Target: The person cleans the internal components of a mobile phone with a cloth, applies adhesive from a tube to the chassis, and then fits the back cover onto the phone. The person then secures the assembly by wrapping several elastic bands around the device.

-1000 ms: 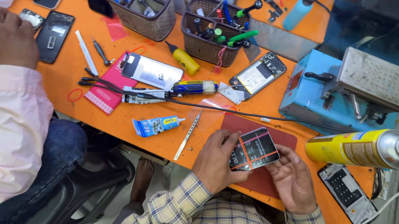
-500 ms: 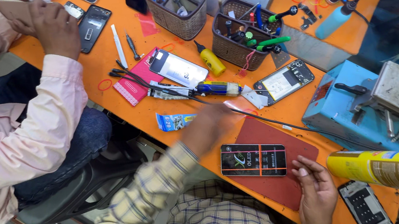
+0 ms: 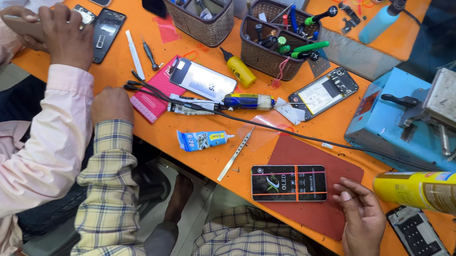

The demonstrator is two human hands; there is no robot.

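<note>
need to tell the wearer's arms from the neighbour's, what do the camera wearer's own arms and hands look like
Both arms wear long sleeves in a pale yellow check crossed by blue and grey lines. The left hand and right hand are bare: no gloves, rings or watch showing. The plain pink sleeve belongs to the other person.

Black phone screen (image 3: 288,183) flat on red mat (image 3: 322,160)

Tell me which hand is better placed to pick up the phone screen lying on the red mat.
Right. The right hand rests on the red mat just beside the phone screen. The left hand is far off at the table edge, by the pink case.
</note>
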